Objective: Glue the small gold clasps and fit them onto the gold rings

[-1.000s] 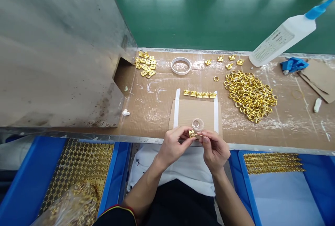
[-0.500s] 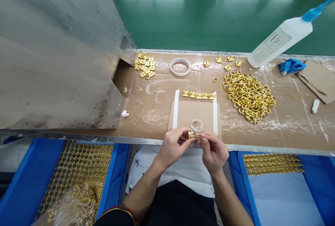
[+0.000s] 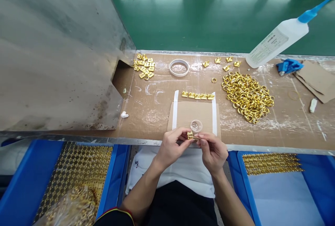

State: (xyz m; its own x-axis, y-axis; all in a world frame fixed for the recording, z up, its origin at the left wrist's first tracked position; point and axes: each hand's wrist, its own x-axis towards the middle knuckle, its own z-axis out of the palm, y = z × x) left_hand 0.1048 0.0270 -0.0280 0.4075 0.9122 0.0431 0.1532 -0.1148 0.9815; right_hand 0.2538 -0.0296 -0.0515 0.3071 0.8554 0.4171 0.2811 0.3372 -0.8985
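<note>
My left hand (image 3: 171,147) pinches a small gold clasp (image 3: 190,135) at the near edge of the bench. My right hand (image 3: 213,151) holds a thin gold stick against that clasp, its fingers closed around it. Just beyond my fingers a small clear cap (image 3: 196,126) sits on a cardboard pad (image 3: 183,114) edged with white tape. A row of several gold clasps (image 3: 198,96) lies along the pad's far edge.
A heap of gold rings (image 3: 247,96) lies right of the pad, loose gold clasps (image 3: 143,66) and a tape roll (image 3: 179,67) farther back. A white glue bottle (image 3: 277,41) leans at right. A metal panel (image 3: 57,51) fills the left. Blue bins (image 3: 23,184) with gold parts sit below the bench.
Both hands stay together on the clasp with only small finger movements. The view has shifted slightly.
</note>
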